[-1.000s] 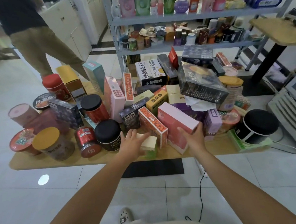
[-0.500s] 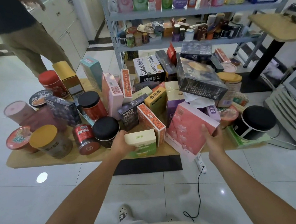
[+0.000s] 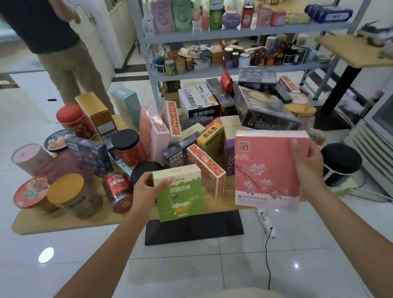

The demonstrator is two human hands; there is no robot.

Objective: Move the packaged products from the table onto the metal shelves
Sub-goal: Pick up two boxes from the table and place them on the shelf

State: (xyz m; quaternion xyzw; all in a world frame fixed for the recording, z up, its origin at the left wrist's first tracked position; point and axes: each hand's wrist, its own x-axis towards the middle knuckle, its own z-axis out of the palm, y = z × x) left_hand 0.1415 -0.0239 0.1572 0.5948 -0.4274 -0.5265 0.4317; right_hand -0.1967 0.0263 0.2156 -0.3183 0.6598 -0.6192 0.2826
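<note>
My left hand (image 3: 147, 190) grips a green and cream box (image 3: 179, 195) by its left edge, held upright above the table's near edge. My right hand (image 3: 308, 166) grips a large pink box with white blossoms (image 3: 265, 167) by its right side, lifted clear of the pile. The low wooden table (image 3: 84, 220) is crowded with boxes, jars and tins. Behind it stand the grey metal shelves (image 3: 241, 33), both visible levels packed with products.
A person in a dark shirt and khaki trousers (image 3: 68, 60) stands at the back left beside the table. A black round appliance (image 3: 340, 162) and a white heater (image 3: 382, 154) sit at the right. A power strip and cable (image 3: 265, 223) lie on the tiled floor.
Both hands have lifted their boxes off the table and raised them toward me. The pink box has turned to show its blossom face, and my view has tilted up toward the shelves.
</note>
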